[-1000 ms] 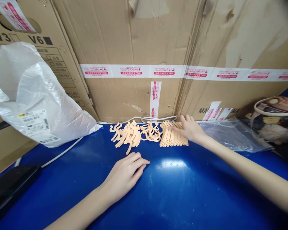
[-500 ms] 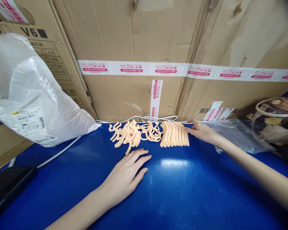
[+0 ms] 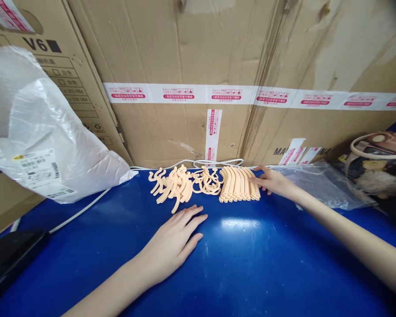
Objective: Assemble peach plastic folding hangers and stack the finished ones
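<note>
Tabletop [image 3: 244, 273], blue: is filling the lower frame. Peach pieces [image 3: 181, 187]: are spreading across the centre, their neat row [image 3: 239, 185] lying up and right of the left hand [image 3: 172, 241], just beside the right hand [image 3: 275, 181], each piece's long axis running up-down the frame. Left hand: is lying palm-down, fingers loosely spread, holding nothing visible. Right hand: is apparently touching the row's right end, fingers part-curled; whether it is gripping one, cannot tell.

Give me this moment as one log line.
right hand: at row of peach strips; left hand: open, empty; loose pieces: left of row
</note>
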`<state>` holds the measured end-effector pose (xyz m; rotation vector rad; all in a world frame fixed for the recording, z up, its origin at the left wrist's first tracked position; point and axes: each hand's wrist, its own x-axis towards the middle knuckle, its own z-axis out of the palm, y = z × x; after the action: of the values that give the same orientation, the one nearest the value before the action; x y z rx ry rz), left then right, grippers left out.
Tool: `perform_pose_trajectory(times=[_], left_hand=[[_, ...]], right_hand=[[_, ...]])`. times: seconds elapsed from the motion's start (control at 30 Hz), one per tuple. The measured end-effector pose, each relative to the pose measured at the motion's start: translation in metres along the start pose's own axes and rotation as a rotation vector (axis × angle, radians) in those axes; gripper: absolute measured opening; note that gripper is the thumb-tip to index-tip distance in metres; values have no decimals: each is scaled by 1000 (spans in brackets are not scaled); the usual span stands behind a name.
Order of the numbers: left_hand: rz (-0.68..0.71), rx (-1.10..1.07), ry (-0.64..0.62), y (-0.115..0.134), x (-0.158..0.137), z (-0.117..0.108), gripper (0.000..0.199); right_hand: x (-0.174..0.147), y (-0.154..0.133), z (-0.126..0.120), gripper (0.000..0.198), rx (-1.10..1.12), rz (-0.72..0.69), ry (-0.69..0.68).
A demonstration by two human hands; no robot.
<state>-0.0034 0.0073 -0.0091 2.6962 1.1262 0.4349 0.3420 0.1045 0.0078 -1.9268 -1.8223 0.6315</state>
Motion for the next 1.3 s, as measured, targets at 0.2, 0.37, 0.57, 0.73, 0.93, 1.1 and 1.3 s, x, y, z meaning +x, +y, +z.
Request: perform_pose_trajectory(times=[0.2, 0.37, 0.57, 0.73, 0.93, 1.1, 1.3], left_hand=[[22, -15, 19, 0, 0, 0, 38], [25, -13, 17, 1, 0, 0, 38], [-12, -42, 98, 9, 0, -11, 46], [-45, -86, 205, 13, -1, -14, 56], [24, -134, 145, 15, 0, -13, 26], [38, -83, 107, 16, 3, -16, 14], [65, -26, 28, 14, 2, -18, 11]], right_hand=[[-3, -4, 2, 44, -42, -35, 29], [-5, -11, -8, 37, -86, -36, 104], [-38, -49, -26, 34, -117, -219, 188], [-90, -87, 14, 30, -117, -674, -125], [-117, -92, 53, 36, -186, -821, -172], [-113, -89, 51, 32, -238, -832, -202], [-108, -87, 46, 26, -147, -764, -357]])
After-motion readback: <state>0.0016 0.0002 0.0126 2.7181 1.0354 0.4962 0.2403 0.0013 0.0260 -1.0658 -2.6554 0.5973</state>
